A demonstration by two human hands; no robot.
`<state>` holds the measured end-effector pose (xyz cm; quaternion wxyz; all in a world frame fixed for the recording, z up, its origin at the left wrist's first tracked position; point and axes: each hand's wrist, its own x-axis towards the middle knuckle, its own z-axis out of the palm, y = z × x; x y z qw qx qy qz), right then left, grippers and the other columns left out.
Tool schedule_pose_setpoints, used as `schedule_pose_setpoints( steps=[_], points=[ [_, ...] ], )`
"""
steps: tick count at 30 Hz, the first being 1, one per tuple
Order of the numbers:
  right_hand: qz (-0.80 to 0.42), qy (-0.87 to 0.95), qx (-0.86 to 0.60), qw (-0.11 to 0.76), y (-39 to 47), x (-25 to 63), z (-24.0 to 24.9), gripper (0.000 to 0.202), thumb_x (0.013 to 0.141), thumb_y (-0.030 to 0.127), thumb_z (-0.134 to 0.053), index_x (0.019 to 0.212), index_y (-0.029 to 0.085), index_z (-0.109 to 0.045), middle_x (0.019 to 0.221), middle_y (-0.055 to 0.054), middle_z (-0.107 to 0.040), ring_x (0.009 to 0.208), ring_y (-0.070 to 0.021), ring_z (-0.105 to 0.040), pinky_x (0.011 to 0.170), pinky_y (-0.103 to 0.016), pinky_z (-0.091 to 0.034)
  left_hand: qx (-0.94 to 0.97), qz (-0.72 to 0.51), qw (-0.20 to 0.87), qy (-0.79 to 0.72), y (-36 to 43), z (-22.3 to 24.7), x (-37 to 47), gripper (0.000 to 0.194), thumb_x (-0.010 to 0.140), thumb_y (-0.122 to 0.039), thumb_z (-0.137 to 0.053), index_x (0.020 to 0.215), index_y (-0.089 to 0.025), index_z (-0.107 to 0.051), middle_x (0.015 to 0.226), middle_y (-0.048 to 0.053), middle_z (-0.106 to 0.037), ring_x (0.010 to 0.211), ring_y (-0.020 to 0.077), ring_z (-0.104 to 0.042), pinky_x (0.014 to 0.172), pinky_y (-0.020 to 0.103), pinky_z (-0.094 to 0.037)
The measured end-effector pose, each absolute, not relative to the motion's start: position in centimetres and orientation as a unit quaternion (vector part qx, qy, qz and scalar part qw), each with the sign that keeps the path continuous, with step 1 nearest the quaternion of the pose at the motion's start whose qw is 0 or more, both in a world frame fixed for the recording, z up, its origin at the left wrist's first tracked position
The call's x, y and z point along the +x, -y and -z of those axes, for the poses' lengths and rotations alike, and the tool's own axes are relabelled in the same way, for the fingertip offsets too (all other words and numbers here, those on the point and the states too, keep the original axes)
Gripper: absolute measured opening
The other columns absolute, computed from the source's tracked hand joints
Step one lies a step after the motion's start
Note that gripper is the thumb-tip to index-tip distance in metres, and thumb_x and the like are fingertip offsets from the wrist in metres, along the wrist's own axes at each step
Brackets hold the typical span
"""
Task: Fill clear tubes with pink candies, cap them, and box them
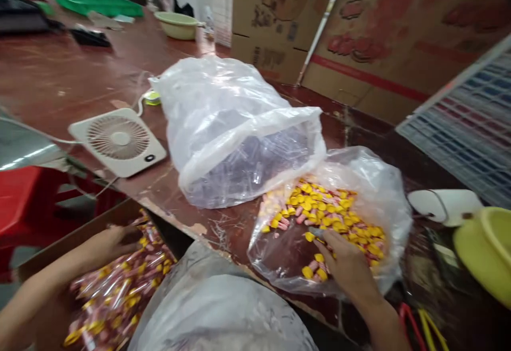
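Note:
My left hand (120, 240) is low over a cardboard box (59, 242) filled with clear tubes (120, 292) that have yellow caps and pink contents. Its fingers look stretched out and apart, slightly blurred, with nothing visible in them. My right hand (341, 252) reaches into an open clear plastic bag (383, 180) on the table, over loose pink pieces with yellow caps (319, 204). A yellow cap (309, 236) sits at its pinched fingertips, one of which has a grey covering. Behind, a large white plastic bag (227, 95) lies open, full of clear empty tubes (251, 162).
A small white fan (120, 139) lies on the table at left, its cable trailing. A red stool (24, 196) stands beside the box. Cardboard sheets (371, 37) and a plastic crate (471, 122) border the back right. A yellow basin (485, 255) is at right.

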<state>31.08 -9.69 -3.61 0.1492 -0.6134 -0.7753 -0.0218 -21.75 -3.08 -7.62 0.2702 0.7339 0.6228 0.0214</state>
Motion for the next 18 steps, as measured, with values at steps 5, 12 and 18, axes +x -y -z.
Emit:
schedule_pose_setpoints(
  steps=[5,12,18],
  points=[
    [-0.005,0.803,-0.575,0.158,8.2,28.2,3.7,0.021,0.100,0.015,-0.043,0.097,0.022,-0.063,0.100,-0.006,-0.071,0.092,-0.0189,-0.069,0.081,-0.031,-0.055,0.771,-0.020,0.452,-0.448,2.1,0.8,-11.8,0.025,0.094,-0.039,-0.053,0.105,-0.030,-0.073,0.102,-0.002,-0.077,0.089,0.0183,-0.069,0.079,0.023,-0.050],
    [0.009,0.841,-0.535,0.072,6.1,23.1,4.1,0.020,0.088,0.007,-0.061,0.100,0.024,-0.061,0.099,-0.005,-0.065,0.088,-0.0217,-0.065,0.071,-0.032,-0.054,0.893,-0.056,0.102,-0.434,-4.3,-2.2,0.9,0.029,0.096,-0.015,-0.045,0.111,-0.017,-0.070,0.103,0.012,-0.068,0.099,0.0264,-0.061,0.081,0.035,-0.051],
    [-0.010,0.814,-0.576,0.073,7.7,25.1,5.1,0.022,0.089,0.009,-0.062,0.106,0.022,-0.055,0.106,-0.005,-0.066,0.091,-0.0225,-0.068,0.074,-0.034,-0.057,0.929,0.010,-0.023,-0.369,-8.5,-1.7,5.3,0.025,0.093,-0.009,-0.046,0.094,-0.013,-0.071,0.105,0.018,-0.064,0.104,0.0338,-0.057,0.080,0.043,-0.051]
  ],
)
